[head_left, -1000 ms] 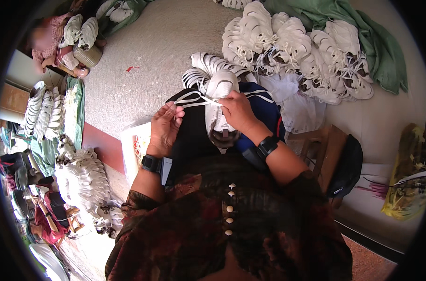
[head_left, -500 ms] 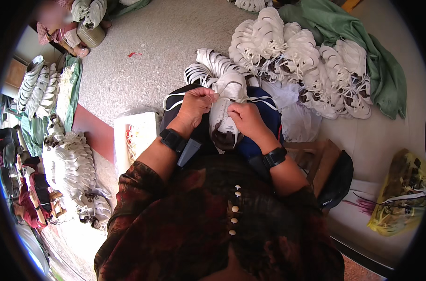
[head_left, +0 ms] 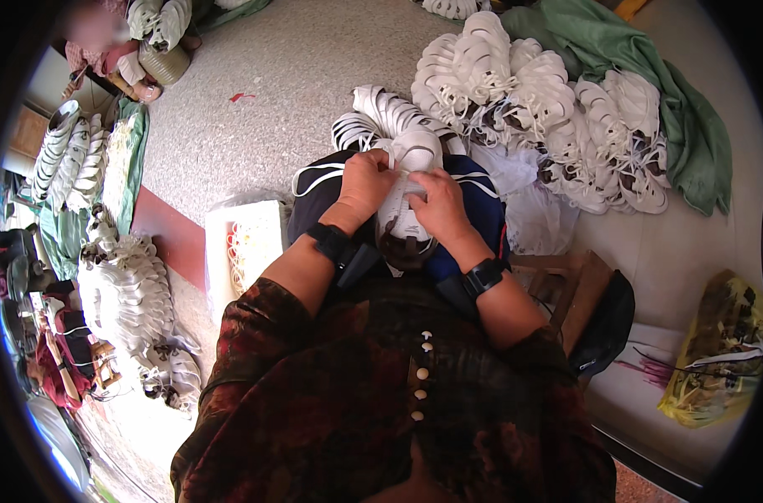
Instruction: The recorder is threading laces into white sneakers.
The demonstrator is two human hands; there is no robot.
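The left hand (head_left: 367, 182) bunches its fingertips on the white shoe (head_left: 398, 211), the right hand (head_left: 439, 205) curled opposite; what they pinch I cannot tell. Best keep the lace (head_left: 296, 178) untwisted.

Dark red-patterned top (head_left: 314, 402), 5 pale buttons (head_left: 422, 373), 2 black wristbands (head_left: 485, 275).

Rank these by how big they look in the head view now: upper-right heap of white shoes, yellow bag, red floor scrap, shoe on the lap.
1. Heap of white shoes
2. Yellow bag
3. Shoe on the lap, partly covered
4. Red floor scrap
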